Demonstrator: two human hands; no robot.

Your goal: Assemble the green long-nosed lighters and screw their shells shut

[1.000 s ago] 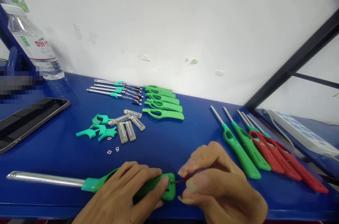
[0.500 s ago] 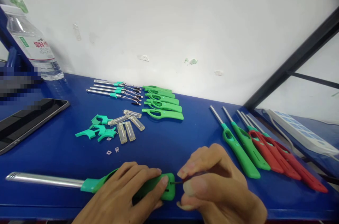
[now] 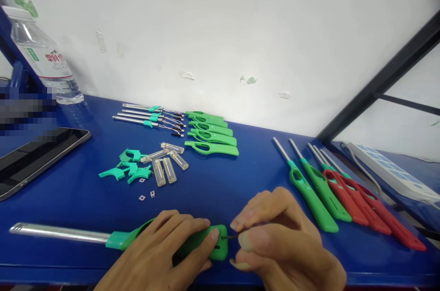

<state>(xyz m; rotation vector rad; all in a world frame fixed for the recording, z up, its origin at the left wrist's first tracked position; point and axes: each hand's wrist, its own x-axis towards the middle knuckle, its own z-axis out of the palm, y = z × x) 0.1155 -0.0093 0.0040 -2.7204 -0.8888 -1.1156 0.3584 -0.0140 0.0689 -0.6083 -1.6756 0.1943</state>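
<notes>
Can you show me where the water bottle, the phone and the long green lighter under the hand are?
Clear plastic water bottle (image 3: 53, 64): head view, on its label.
Flat black phone (image 3: 41, 156): head view, on its dark screen.
Green plastic lighter with silver metal tube (image 3: 75, 234): head view, on its tube.

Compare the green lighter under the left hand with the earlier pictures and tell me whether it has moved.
No, not visibly: the green lighter under the left hand keeps its place against the front edge of the blue table.

Lying: 3 red lighters (image 3: 347, 199) | 3 green lighters (image 3: 311, 199) | 5 green shells (image 3: 220, 148) | 5 clear tanks (image 3: 159, 172) | 3 white bits (image 3: 152, 194)
</notes>
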